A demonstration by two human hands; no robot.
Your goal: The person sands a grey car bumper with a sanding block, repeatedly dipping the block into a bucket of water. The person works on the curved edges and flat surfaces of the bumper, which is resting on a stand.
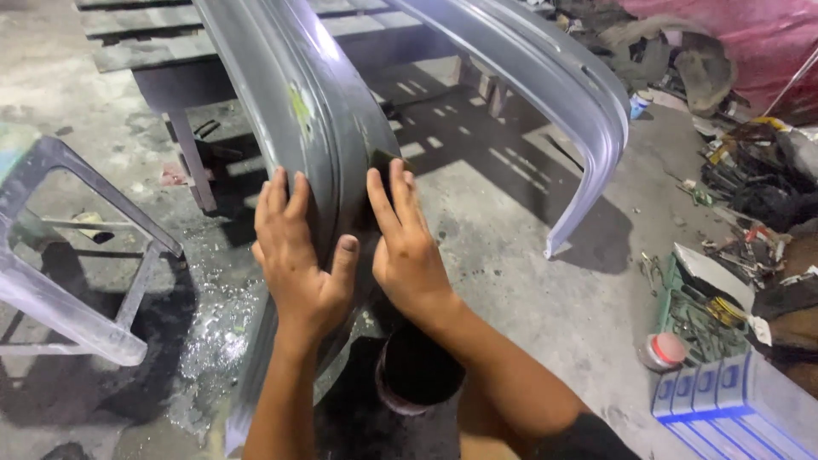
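A long grey car bumper point(307, 102) runs from the top of the view down toward the person, its curved face turned upward and a small greenish patch on its upper stretch. Both bare hands lie flat on its near end. The left hand point(298, 255) is spread open, fingers pointing up along the left flank, thumb hooked across the ridge; it grips nothing. The right hand point(407, 243) is also open, fingers together and pressed on a small dark sheet point(381, 166), probably sandpaper, lying against the bumper's right flank.

The step in hand looks like rubbing down the surface, the left hand steadying the part while the right presses the sheet. Continuing would call for even pressure following the curve, with the bumper kept from sliding.

Just below the hands, a dark round container point(417, 375) sits near the person's knees. Wet, shiny splashes mark the concrete floor point(511, 281) at the lower left. A pale plastic stool point(77, 255) stands at the left edge. A second grey bumper point(562, 77) arches across the upper right. Scattered tools and a blue case point(724, 400) lie along the right edge.
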